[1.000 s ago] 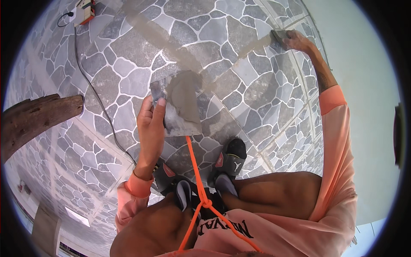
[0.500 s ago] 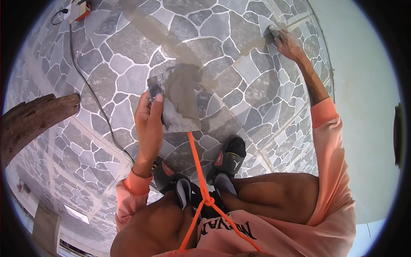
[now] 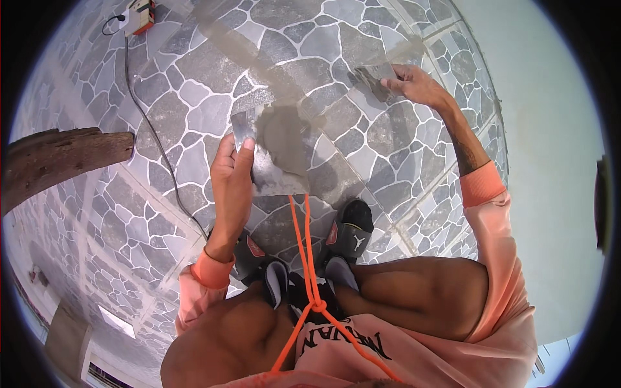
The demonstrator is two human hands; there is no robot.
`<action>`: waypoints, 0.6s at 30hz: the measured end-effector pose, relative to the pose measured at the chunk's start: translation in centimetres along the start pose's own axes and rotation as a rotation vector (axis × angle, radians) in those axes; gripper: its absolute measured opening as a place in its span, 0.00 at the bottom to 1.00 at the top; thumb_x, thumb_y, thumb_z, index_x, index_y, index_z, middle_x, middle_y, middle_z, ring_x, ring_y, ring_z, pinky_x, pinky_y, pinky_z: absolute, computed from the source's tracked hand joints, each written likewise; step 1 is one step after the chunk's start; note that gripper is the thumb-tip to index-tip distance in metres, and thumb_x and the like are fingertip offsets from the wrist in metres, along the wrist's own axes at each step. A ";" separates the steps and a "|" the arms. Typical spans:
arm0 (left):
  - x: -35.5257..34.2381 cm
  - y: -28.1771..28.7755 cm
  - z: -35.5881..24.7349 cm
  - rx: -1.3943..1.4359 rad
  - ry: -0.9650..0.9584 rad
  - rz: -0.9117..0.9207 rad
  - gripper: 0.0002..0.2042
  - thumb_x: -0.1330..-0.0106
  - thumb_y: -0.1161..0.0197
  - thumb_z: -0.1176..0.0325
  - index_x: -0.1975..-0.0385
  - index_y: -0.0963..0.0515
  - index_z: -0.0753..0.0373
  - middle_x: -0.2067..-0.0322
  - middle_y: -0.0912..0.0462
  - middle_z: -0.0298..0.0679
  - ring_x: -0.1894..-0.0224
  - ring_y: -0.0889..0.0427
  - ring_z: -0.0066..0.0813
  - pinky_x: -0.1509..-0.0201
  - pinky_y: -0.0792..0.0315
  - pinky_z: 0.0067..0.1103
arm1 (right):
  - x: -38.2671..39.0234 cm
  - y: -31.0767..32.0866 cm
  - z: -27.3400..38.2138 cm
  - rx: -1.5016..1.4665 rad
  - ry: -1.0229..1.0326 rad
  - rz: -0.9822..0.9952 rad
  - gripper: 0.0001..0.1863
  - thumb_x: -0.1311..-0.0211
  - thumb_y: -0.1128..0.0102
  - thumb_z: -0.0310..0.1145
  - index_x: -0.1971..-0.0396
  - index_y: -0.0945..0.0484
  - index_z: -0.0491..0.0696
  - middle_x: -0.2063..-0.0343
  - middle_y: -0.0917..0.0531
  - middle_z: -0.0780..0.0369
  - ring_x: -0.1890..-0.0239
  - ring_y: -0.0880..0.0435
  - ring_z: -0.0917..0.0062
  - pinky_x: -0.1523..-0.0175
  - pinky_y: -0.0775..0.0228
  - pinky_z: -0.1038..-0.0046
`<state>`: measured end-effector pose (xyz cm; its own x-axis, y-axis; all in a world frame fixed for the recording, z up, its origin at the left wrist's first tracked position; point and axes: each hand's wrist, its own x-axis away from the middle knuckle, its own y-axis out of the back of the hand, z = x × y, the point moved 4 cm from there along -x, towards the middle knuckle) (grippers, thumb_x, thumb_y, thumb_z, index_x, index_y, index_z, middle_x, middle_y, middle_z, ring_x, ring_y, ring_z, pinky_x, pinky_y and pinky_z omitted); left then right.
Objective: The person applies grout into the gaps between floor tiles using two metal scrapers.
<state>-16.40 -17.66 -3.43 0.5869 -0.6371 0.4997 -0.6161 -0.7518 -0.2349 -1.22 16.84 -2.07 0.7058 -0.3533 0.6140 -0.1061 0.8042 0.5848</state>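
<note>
My left hand (image 3: 233,178) grips the edge of a flat, square metal plate (image 3: 275,184), thumb on top. A wide smear of wet grey mortar (image 3: 282,139) covers much of the plate. Out to the right, my right hand (image 3: 419,85) pinches a thin, flat scraper (image 3: 388,72) between thumb and fingers. Grey mortar clings to the scraper's blade, which is tilted above the floor. Beneath both hands lies a floor of irregular grey stone shapes with white lines (image 3: 323,42).
A grey cable (image 3: 155,139) runs from a white and orange box (image 3: 141,18) toward my left foot. A rough wooden piece (image 3: 71,152) juts in at left. A pale wall (image 3: 543,161) borders the right. An orange cord (image 3: 310,258) hangs over my black sandals (image 3: 349,233).
My right hand has drawn the scraper back from the far right toward the plate, and its mortar-smeared blade now shows. My left hand and the plate have hardly shifted.
</note>
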 end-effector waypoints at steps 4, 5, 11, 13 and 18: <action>0.7 1.2 0.6 -0.058 0.027 -0.058 0.13 0.26 0.49 0.66 0.49 0.28 0.66 0.65 0.20 0.31 0.67 0.25 0.12 0.62 0.30 0.14 | 0.8 2.2 -0.9 -0.135 -0.024 -0.069 0.14 0.34 0.43 0.39 0.59 0.20 0.44 0.73 0.22 0.71 0.70 0.29 0.85 0.63 0.38 0.79; 0.9 1.3 0.7 -0.066 0.034 -0.065 0.13 0.26 0.49 0.66 0.49 0.28 0.66 0.65 0.20 0.31 0.67 0.25 0.11 0.62 0.30 0.13 | 0.9 1.9 -0.9 -0.216 0.002 -0.065 0.13 0.35 0.42 0.38 0.59 0.19 0.44 0.73 0.22 0.71 0.70 0.30 0.86 0.63 0.38 0.79; 0.2 1.3 0.5 -0.032 -0.047 -0.114 0.14 0.27 0.46 0.63 0.49 0.26 0.65 0.76 0.31 0.23 0.76 0.39 0.07 0.73 0.45 0.12 | 1.4 -0.3 0.2 0.398 0.382 -0.281 0.15 0.40 0.44 0.28 0.52 0.22 0.46 0.59 0.20 0.59 0.61 0.21 0.70 0.54 0.29 0.70; 0.0 1.1 0.1 -0.024 -0.067 -0.122 0.15 0.27 0.46 0.62 0.49 0.26 0.65 0.79 0.33 0.21 0.78 0.43 0.06 0.76 0.49 0.11 | 1.4 -1.8 -0.1 0.515 0.494 -0.358 0.22 0.45 0.44 0.24 0.47 0.25 0.49 0.53 0.24 0.55 0.53 0.22 0.61 0.48 0.29 0.64; -0.4 1.2 0.3 0.015 -0.088 -0.118 0.15 0.27 0.46 0.62 0.49 0.26 0.65 0.77 0.29 0.22 0.78 0.42 0.07 0.75 0.48 0.11 | 0.9 -6.0 -2.0 0.943 0.598 -0.361 0.27 0.49 0.42 0.23 0.44 0.28 0.47 0.50 0.26 0.60 0.46 0.28 0.64 0.39 0.34 0.66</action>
<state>-17.20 -18.32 -4.14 0.6990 -0.5564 0.4492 -0.5328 -0.8242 -0.1917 1.40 12.69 -6.09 0.9912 -0.0059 0.1323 -0.1324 -0.0581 0.9895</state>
